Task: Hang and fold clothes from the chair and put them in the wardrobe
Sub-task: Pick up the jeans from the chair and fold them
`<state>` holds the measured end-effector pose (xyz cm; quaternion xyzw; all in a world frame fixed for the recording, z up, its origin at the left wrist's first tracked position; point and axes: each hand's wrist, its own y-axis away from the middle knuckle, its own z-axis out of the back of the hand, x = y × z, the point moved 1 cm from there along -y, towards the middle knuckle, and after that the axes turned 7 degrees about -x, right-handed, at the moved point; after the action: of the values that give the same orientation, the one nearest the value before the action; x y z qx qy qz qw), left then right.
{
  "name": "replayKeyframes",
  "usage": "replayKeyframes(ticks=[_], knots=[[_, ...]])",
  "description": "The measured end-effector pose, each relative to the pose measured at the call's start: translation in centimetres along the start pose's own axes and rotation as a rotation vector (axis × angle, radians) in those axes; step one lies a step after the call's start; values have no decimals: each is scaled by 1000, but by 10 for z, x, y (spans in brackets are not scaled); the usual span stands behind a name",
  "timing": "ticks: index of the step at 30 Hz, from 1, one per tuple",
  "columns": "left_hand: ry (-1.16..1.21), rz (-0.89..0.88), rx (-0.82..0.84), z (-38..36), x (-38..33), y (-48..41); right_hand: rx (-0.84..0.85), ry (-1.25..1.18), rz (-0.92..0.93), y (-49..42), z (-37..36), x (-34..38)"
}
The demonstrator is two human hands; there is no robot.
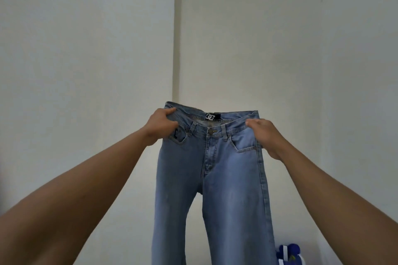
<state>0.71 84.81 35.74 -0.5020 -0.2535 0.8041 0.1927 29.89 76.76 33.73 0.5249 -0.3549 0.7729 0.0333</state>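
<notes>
Head view | I see left hand [160,128] and right hand [266,137] each gripping the jeans [228,170] waistband, held up | step: folding starts | next: bring legs together.

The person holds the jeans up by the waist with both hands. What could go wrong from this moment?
1. The left hand and right hand pinch only the waistband corners of the jeans, so one side might slip.
2. The legs hang apart and run below the frame; they could fold unevenly or drag.
3. The blue object below might catch a leg.
</notes>
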Motion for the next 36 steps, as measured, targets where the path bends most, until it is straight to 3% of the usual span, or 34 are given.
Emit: replayKeyframes(ticks=[4,11,18,31,34,36], knots=[[76,-69,3,1,-34,-3,-5,-54,48,2,-11,44],[198,-205,63,10,-84,10,128,-109,96,20,-41,110],[313,-220,199,25,-107,22,185,-139,139,60,-63,161],[618,-142,424,50,-102,49,221,-398,138,99,-59,184],[595,-192,393,64,-103,62,132,-463,90,102,-55,187],[569,-234,234,73,-95,64,97,-517,85,105,-52,187]])
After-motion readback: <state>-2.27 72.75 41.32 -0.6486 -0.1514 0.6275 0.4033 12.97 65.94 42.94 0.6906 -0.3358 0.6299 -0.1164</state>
